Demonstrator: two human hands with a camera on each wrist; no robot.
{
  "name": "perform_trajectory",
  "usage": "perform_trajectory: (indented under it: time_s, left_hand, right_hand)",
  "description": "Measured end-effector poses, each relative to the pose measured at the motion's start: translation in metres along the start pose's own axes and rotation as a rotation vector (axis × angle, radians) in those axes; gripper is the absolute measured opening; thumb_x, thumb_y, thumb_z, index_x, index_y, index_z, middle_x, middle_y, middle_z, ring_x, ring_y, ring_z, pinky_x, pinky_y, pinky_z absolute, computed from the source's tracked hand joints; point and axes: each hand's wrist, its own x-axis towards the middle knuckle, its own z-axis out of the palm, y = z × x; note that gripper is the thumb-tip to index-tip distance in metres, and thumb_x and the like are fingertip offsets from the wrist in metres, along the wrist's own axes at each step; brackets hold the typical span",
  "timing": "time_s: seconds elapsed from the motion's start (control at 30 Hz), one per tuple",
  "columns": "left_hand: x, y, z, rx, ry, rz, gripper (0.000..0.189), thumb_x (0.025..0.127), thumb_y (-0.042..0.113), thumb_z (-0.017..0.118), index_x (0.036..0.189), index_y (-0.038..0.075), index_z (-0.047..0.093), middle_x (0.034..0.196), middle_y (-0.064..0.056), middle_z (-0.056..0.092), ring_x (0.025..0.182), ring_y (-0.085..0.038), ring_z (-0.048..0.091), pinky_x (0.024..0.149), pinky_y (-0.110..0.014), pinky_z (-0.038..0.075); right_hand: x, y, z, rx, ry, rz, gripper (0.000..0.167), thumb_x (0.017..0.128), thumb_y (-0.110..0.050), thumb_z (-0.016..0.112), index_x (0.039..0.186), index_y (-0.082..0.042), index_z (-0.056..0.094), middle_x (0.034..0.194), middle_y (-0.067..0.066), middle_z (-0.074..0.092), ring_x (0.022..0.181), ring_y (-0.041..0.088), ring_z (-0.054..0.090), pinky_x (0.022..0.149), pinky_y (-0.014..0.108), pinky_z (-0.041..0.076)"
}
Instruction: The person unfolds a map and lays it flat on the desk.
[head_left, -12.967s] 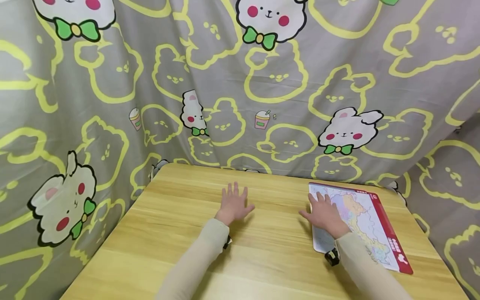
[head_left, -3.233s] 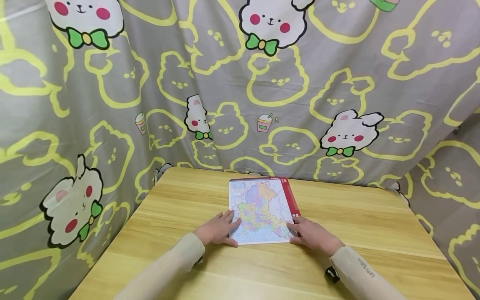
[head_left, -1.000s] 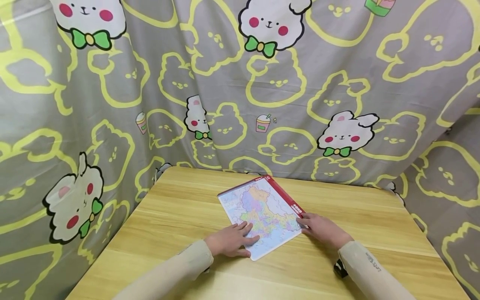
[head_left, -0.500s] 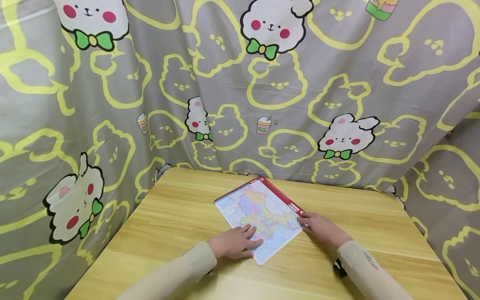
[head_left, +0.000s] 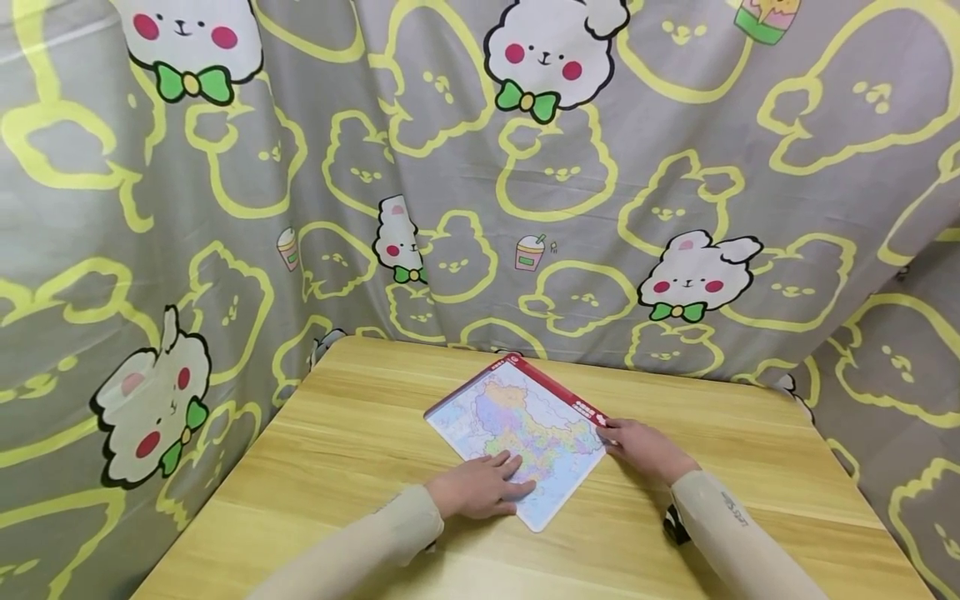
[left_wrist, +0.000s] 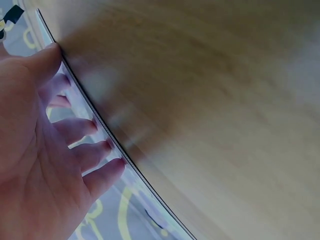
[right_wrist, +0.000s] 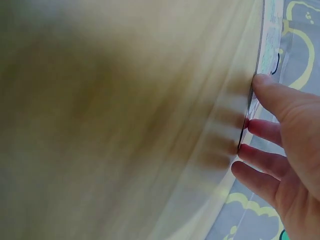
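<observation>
A thin map sheet with a red border strip lies flat and turned cornerwise on the table, its top corner pointing to the back. My left hand rests on its lower left edge, fingers spread over the printed surface; the left wrist view has the thumb and fingers along that edge. At the right corner, my right hand touches the sheet with its fingertips. In the right wrist view the thumb meets the edge and the fingers reach beside it, fairly straight. The sheet's underside is hidden.
The wooden table spreads around the sheet on all sides. A grey curtain with yellow outlines and white bunny prints hangs behind the table and along both sides. A dark strap piece sits under the right wrist.
The map sheet was at the right of the table, then came to the middle between both hands. Since then it has turned counterclockwise, slightly more in the last second, with both hands on it.
</observation>
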Motion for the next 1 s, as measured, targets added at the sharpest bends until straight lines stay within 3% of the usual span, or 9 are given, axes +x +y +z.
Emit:
perform_trajectory:
  time_s: [0.4,0.73,1.0]
  left_hand:
    - [0.018,0.007,0.0,-0.024,0.012,-0.045,0.049,0.1,0.045,0.038,0.148,0.034,0.032,0.152,-0.008,0.029,0.139,-0.026,0.026,0.106,-0.035,0.031]
    - [0.024,0.01,-0.003,-0.036,0.027,-0.056,0.049,0.1,0.045,0.039,0.148,0.034,0.032,0.152,-0.008,0.029,0.138,-0.027,0.027,0.106,-0.036,0.032]
    - [0.021,-0.002,-0.002,-0.047,0.026,-0.058,0.051,0.1,0.043,0.04,0.149,0.032,0.031,0.152,-0.012,0.027,0.139,-0.029,0.025,0.108,-0.032,0.027]
  right_hand:
    - [0.013,0.014,-0.003,-0.005,-0.016,0.026,0.033,0.091,-0.013,0.063,0.122,-0.002,0.064,0.121,0.026,0.058,0.107,0.042,0.057,0.089,0.053,0.045]
    - [0.016,0.021,0.0,-0.011,-0.007,0.024,0.032,0.091,-0.013,0.062,0.121,-0.002,0.064,0.12,0.025,0.058,0.108,0.042,0.057,0.088,0.053,0.045]
    - [0.007,0.006,-0.003,-0.036,-0.03,0.024,0.033,0.092,-0.017,0.062,0.122,-0.003,0.064,0.122,0.024,0.057,0.11,0.041,0.055,0.09,0.054,0.044]
